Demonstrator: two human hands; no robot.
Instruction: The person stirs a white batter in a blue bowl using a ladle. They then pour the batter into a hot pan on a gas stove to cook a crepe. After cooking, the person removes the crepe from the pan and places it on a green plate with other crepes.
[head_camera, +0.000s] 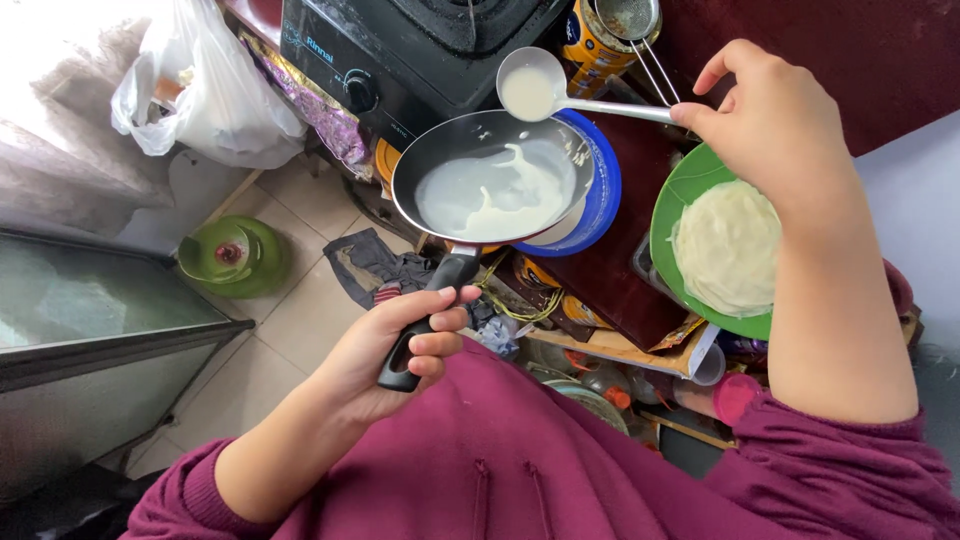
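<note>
Overhead, ladle (532, 88) (batter-filled) beyond pan (492, 178) rim.

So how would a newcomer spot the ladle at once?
Start at the black stove at the top. Just below it, the left hand holds a dark frying pan of white batter. The ladle hovers above the pan's far rim in the right hand: shiny metal, long-handled.

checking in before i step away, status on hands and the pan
Left hand grips black frying pan by its handle, white batter spread inside. Right hand holds metal ladle, some batter left. Nothing between them.
</note>
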